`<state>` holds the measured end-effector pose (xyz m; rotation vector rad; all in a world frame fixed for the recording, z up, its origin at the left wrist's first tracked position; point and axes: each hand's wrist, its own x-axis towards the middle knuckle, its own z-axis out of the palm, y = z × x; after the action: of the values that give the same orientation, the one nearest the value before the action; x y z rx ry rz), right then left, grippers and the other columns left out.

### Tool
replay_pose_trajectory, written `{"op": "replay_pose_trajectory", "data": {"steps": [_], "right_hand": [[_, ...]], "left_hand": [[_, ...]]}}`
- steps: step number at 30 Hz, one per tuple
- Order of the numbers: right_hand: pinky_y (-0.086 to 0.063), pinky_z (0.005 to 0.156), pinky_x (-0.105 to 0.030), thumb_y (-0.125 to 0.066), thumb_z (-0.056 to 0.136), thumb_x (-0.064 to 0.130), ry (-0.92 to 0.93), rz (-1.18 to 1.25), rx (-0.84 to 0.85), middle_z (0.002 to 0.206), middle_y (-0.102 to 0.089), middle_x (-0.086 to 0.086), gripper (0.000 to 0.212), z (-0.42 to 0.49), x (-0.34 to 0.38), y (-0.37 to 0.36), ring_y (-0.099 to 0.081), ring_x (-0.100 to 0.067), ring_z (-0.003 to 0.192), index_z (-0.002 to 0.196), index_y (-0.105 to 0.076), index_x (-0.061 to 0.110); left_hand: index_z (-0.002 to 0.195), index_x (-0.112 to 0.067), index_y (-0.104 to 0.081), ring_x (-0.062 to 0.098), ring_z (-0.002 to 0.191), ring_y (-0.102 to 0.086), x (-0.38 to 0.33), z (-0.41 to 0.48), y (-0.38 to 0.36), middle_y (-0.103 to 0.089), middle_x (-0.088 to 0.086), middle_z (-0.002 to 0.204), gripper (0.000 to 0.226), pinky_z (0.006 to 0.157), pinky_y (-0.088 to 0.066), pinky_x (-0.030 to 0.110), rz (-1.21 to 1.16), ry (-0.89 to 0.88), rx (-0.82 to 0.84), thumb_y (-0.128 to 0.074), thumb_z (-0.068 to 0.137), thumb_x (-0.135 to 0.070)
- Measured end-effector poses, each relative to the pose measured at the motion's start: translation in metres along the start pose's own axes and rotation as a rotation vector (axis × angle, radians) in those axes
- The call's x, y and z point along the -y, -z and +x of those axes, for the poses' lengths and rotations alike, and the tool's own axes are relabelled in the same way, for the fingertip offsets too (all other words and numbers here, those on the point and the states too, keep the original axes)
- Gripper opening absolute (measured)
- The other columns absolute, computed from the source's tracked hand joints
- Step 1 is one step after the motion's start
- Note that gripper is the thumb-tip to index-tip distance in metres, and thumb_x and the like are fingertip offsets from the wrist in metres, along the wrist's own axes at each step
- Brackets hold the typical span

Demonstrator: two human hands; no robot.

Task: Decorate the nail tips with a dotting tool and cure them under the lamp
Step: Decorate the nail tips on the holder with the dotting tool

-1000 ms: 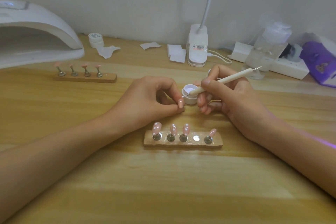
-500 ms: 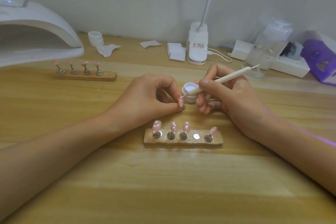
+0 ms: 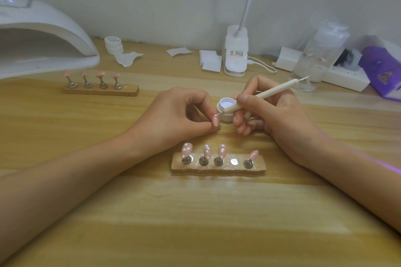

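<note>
Pinches one pink nail tip (image 3: 215,121) between thumb and forefinger of the left hand (image 3: 180,115), low over the middle of the table (image 3: 195,223), with the other left fingers curled in under the palm. Brings the fine metal point of the dotting tool (image 3: 264,94) to the upper end of that tip; touching or just short of it, cannot tell. Grips the tool's pale shaft like a pen in the right hand (image 3: 275,115), thumb and forefinger clamped on it, the remaining fingers folded loosely beneath. Crosses the shaft over a small open white jar (image 3: 225,117), set just behind the held tip and between the two hands, with pale gel inside.

Just in front of both hands: a wooden stand (image 3: 217,171) with five metal spots in a row. On it, four more pink tips on stubby holders:
- first tip (image 3: 186,149), second tip (image 3: 207,150) and third tip (image 3: 222,151) from the left, marked with white dots
- last tip (image 3: 253,155), at the right end, leaning to the right, plain pink as far as shows
- bare metal disc (image 3: 234,161) in the fourth place

Further back on the left: a second stand (image 3: 101,91) bearing four pink tips on thin stems, just in front of the white curing lamp (image 3: 43,39) at the left edge.

Along the wall, left to right:
- closed small pot (image 3: 112,44)
- scattered white wipes (image 3: 211,60)
- desk-light base (image 3: 236,52) with its cable
- clear bottle (image 3: 319,54)
- white power strip (image 3: 345,78)
- purple packet (image 3: 384,71) at the right edge
</note>
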<state>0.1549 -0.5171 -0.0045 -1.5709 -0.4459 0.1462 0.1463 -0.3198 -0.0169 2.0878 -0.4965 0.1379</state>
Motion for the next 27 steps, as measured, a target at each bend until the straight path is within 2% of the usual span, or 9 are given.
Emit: {"op": "replay_pose_trajectory", "data": {"steps": [5,14,27], "right_hand": [[-0.049,0.050,-0.023,-0.063,0.084,0.021,0.017,0.034,0.001,0.060,-0.064,-0.008,0.019,-0.0006,0.0014,-0.0003,-0.061,-0.018,0.052,0.077,-0.048,0.011],[-0.049,0.050,-0.024,-0.058,0.089,0.015,0.056,0.060,-0.006,0.062,-0.065,-0.009,0.017,-0.0006,0.0000,0.0005,-0.061,-0.019,0.052,0.074,-0.050,0.015],[-0.050,0.049,-0.025,-0.058,0.087,0.015,0.040,0.034,0.006,0.060,-0.064,-0.008,0.016,-0.0006,-0.0001,0.0000,-0.061,-0.019,0.052,0.073,-0.051,0.015]], "left_hand": [[0.068,-0.024,-0.068,-0.003,0.061,-0.063,0.0003,0.0008,0.0003,-0.067,-0.019,0.064,0.018,0.062,-0.045,0.011,-0.003,0.002,0.001,-0.082,0.074,-0.016],[0.065,-0.030,-0.066,-0.005,0.061,-0.062,0.0009,0.0006,0.0007,-0.066,-0.023,0.064,0.026,0.061,-0.042,0.007,0.003,-0.007,0.011,-0.082,0.074,-0.012],[0.065,-0.027,-0.066,-0.002,0.060,-0.062,0.0001,0.0003,-0.0003,-0.065,-0.021,0.062,0.021,0.061,-0.043,0.010,0.008,-0.002,-0.009,-0.082,0.074,-0.016]]}}
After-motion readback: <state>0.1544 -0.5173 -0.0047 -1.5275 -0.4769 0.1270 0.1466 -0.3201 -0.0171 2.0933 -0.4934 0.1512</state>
